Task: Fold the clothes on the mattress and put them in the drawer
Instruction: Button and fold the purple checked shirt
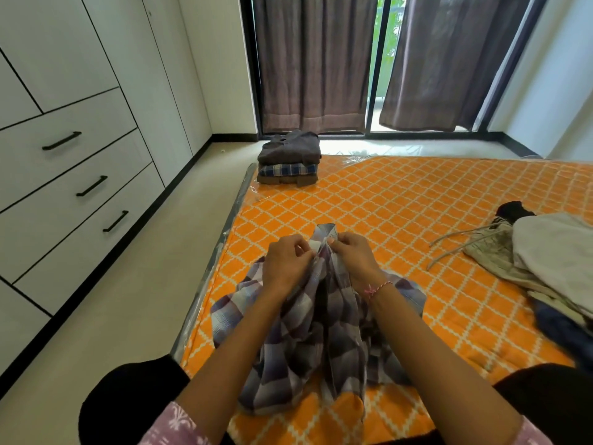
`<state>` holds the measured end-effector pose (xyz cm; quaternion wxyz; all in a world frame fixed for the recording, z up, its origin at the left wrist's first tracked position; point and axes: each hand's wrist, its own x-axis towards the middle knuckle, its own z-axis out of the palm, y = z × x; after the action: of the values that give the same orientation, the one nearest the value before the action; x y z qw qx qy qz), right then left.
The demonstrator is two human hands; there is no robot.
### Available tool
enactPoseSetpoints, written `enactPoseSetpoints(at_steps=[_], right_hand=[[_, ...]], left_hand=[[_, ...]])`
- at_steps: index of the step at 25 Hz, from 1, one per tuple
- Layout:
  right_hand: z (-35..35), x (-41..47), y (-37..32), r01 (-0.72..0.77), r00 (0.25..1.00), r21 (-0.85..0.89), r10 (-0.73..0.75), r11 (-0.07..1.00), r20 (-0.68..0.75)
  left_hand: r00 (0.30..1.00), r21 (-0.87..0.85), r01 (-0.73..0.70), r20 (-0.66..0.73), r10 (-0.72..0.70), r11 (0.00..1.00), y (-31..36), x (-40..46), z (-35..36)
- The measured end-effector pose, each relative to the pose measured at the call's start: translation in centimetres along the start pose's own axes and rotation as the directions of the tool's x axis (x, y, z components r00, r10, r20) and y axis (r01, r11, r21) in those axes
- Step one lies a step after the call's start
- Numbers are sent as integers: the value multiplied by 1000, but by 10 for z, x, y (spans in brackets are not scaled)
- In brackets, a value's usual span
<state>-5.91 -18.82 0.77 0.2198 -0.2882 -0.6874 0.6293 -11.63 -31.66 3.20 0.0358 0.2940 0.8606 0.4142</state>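
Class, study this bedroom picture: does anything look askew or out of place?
Yes. The right curtain hangs slanted, its hem swung off the glass door, showing greenery. On the mattress, unfolded clothes lie heaped at the right, unlike the folded stack.

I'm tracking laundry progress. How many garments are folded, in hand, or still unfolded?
Folded, in the stack at the mattress's far corner: 3
In hand, the plaid shirt: 1
Unfolded, in the pile on the right: at least 3, overlapping, exact count unclear
Total: at least 7

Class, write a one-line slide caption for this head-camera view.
Both hands, left hand and right hand, pinch a plaid shirt on the orange mattress, folded stack beyond.
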Motion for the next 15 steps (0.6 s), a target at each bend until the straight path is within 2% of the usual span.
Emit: enactPoseSetpoints(at_steps=[5,8,12,15], right_hand=[[0,-8,3,19,1000,14,-19,1000,3],[-5,-15,3,16,999,63,-19,998,41],[-8,-22,2,-23,1000,81,22,996,10],[-15,-27,-3,-61,998,154,55,986,43]], left_hand=[[997,217,-27,74,11,976,1,-8,5],[996,214,-73,66,60,974,1,-10,8],[992,255,-83,111,57,963,-2,-8,16],[989,256,-107,125,77,961,0,-7,17]])
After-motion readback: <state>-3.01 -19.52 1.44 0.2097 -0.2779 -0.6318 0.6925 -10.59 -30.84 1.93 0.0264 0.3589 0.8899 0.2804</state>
